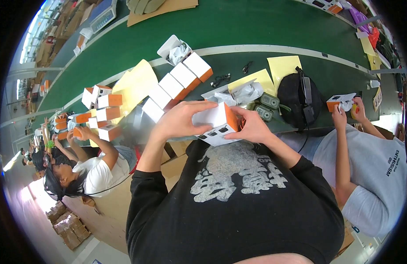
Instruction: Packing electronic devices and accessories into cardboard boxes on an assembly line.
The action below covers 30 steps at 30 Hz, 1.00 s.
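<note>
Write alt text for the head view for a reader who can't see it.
A person's left hand and right hand hold a white-and-orange box at a green worktable. Similar boxes stand in a row to the left, a black bag lies to the right, and co-workers flank both sides.

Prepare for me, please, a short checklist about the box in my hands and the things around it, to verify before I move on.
1. Held white-and-orange box gripped by both the left hand and the right hand: ok.
2. Held box fully closed all around: cannot tell; fingers cover some edges.
3. Open box at the far end of the left-hand row closed: not ok; its flap is up, white wrapping showing.
4. Black cables put away: not ok; they lie loose on the green tabletop.
5. Grey-green devices apart from the held box: ok.
</note>
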### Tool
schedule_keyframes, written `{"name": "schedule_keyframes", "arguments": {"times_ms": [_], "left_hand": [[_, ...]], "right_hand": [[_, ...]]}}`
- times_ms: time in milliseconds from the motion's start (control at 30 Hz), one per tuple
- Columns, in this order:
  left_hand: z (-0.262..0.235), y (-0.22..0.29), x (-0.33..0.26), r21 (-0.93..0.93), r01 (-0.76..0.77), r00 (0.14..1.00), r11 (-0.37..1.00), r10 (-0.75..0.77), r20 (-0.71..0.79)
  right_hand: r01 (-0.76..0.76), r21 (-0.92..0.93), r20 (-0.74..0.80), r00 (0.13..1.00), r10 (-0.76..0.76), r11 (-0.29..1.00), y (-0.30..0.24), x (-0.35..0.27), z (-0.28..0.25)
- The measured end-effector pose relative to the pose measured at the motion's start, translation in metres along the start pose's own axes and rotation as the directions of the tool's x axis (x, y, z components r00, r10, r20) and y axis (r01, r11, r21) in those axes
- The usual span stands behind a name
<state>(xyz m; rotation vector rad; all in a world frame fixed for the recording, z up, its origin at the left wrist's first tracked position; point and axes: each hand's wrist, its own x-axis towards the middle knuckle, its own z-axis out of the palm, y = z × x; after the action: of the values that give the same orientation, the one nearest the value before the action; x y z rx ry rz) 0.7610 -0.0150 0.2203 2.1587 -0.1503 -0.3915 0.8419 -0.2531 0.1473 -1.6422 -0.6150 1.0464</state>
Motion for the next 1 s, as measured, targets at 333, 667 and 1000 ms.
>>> {"name": "schedule_keyframes", "arguments": {"times_ms": [333,667,1000], "left_hand": [[0.017,0.004,-0.008,0.328,-0.067,0.995,0.942,0.087,-0.047],[0.028,-0.004,-0.022,0.392,-0.155,0.984,0.907,0.178,-0.021],[0.052,-0.016,-0.025,0.485,-0.234,0.962,0.842,0.274,-0.011]], "right_hand": [[0.071,-0.212,-0.067,0.994,-0.087,0.975,-0.003,-0.003,0.002],[0.224,-0.353,0.023,0.973,-0.231,0.908,0.002,-0.008,0.002],[0.325,-0.380,0.075,0.944,-0.321,0.866,0.010,-0.014,-0.007]]}}
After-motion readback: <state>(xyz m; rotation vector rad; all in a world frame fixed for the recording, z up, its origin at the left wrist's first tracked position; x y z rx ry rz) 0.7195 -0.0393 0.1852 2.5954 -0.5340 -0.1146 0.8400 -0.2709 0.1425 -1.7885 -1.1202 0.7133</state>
